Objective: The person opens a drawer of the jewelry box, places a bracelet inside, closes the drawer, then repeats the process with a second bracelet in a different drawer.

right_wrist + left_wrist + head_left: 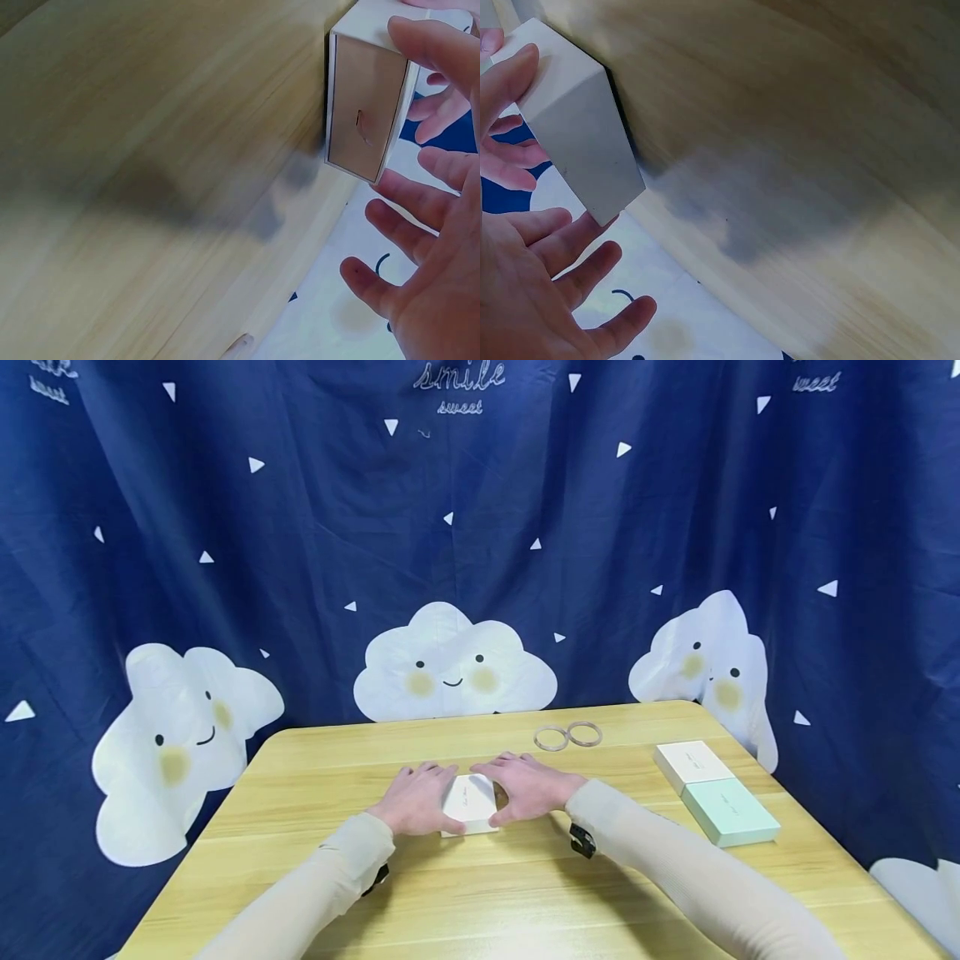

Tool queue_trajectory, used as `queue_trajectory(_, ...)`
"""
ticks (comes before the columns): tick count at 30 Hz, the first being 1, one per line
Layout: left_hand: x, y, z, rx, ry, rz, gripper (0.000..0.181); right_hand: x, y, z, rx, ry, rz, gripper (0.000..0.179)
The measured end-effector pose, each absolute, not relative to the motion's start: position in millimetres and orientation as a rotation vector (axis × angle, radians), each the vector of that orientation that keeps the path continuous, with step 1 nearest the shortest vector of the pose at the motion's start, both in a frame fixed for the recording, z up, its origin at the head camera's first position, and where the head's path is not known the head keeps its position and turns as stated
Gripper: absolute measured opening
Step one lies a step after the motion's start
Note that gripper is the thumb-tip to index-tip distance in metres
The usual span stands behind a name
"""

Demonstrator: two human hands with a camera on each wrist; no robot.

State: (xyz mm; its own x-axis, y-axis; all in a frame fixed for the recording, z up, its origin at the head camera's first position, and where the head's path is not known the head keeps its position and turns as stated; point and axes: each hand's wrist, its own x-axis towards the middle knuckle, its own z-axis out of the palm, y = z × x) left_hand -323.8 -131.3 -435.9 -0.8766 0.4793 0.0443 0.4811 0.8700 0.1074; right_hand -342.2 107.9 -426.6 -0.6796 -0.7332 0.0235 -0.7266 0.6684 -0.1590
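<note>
A small white box (468, 800) with dark script on its lid lies on the wooden table between both hands. My left hand (420, 797) grips its left end, thumb on the near side and index finger at the far side. On the right end, my right hand (528, 787) holds it the same way, thumb near and index finger far. The left wrist view shows the box's plain white end (592, 150). Facing the right wrist view is a pinkish-brown drawer front (364, 105) with a small ribbon tab, set inside the white sleeve. Other fingers of both hands are spread loosely.
Two thin pinkish rings, a left ring (551, 750) and a right ring (585, 745), lie side by side near the table's back edge. At the right, another white box (693, 762) touches a mint green box (731, 810). A blue curtain (322, 543) with clouds hangs behind.
</note>
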Motion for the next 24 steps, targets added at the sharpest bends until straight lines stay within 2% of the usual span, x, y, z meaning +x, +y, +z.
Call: queue_trajectory(24,-320.6,-174.5,-429.4,-0.679,-3.034,-0.241,0.103,-348.8,62.9,-426.6,-1.302,2.835,-0.256,0.09)
